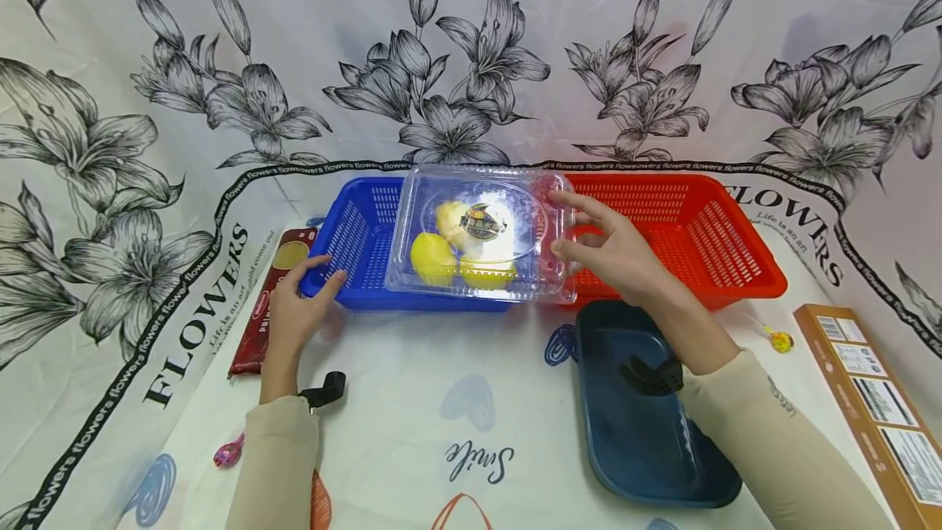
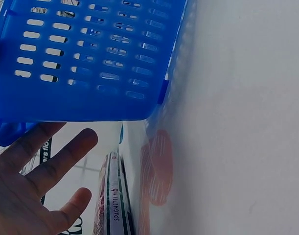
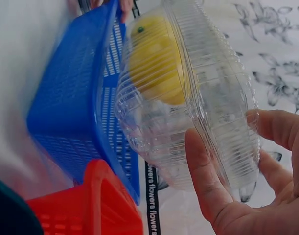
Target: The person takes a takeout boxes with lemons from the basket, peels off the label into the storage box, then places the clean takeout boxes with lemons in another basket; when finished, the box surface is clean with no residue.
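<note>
My right hand grips the right side of a clear plastic clamshell box, thumb on one face and fingers on the other. Inside the box, yellow fruits lie bunched toward the left, partly under a dark round label on the lid. The box is held tilted above the blue basket and overlaps the near corner of the red basket. At the blue basket's left end is my left hand, its fingers extended at the rim and the thumb apart.
A red spaghetti packet lies left of the blue basket. In front of the red basket sits a dark blue tray, partly under my right forearm. A brown cardboard box is far right. Wrapped lollipops lie on either side.
</note>
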A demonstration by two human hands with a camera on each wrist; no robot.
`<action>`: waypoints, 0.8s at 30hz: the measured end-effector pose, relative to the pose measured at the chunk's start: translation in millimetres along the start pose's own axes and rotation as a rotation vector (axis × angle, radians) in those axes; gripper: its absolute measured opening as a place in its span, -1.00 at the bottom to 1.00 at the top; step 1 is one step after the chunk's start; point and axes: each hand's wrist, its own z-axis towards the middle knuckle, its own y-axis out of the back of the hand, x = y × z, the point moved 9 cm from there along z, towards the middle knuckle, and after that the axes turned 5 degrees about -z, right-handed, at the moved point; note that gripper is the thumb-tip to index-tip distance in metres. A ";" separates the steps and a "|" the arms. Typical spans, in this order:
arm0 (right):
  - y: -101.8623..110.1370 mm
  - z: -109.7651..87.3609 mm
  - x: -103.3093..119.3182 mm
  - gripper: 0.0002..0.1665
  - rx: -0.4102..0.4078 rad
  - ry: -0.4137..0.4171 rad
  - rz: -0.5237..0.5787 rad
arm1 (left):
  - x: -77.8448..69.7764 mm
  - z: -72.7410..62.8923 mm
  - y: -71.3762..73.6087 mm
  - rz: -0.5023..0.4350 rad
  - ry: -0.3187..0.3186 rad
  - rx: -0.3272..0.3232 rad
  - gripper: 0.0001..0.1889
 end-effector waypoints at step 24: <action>-31.8 -90.0 -12.6 -0.21 0.111 0.063 0.061 | -2.8 2.1 0.9 -0.013 -0.026 0.003 -0.33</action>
